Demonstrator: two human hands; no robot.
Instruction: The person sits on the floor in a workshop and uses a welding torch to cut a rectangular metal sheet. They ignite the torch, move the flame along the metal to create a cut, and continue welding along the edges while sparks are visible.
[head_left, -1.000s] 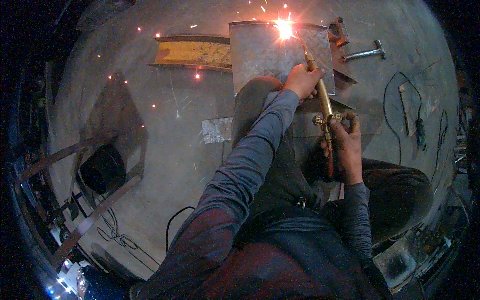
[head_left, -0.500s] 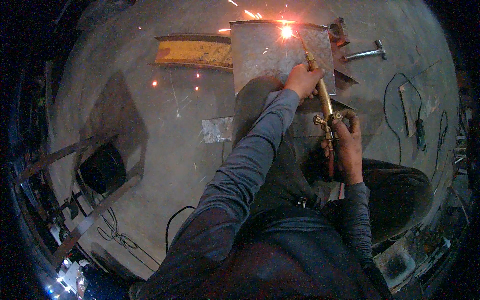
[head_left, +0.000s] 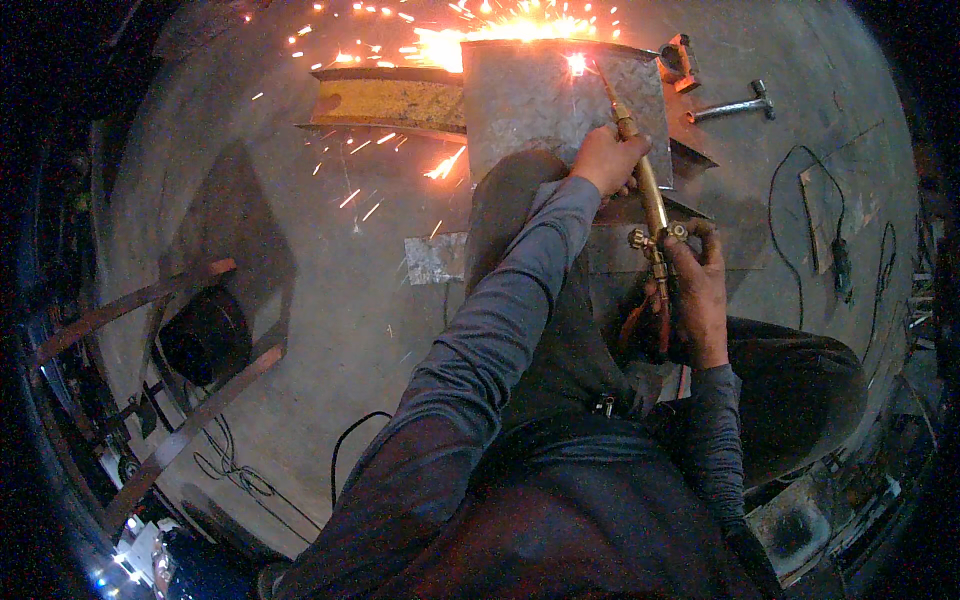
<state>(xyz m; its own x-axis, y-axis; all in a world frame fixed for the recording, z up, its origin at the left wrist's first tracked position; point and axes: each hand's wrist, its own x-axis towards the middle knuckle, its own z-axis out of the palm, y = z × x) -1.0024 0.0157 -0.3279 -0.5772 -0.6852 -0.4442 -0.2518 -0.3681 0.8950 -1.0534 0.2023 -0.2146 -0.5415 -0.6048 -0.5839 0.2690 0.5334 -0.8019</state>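
Sparks (head_left: 530, 30) burst along the plate's (head_left: 545, 115) far edge! The left hand (head_left: 608, 160) curls closed round the torch (head_left: 651, 195), the right hand (head_left: 698, 295) grips it by the valves; it slants over the plate, tip near a glowing spot (head_left: 577, 65), hammer (head_left: 735, 106) lying off right.

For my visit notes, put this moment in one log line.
left hand: grips torch front; right hand: at torch valves; metal plate: glowing spot, sparks beyond; yellow beam: left of plate

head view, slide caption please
Left hand and right hand hold a brass torch over a metal plate, sparks flying beyond its far edge.
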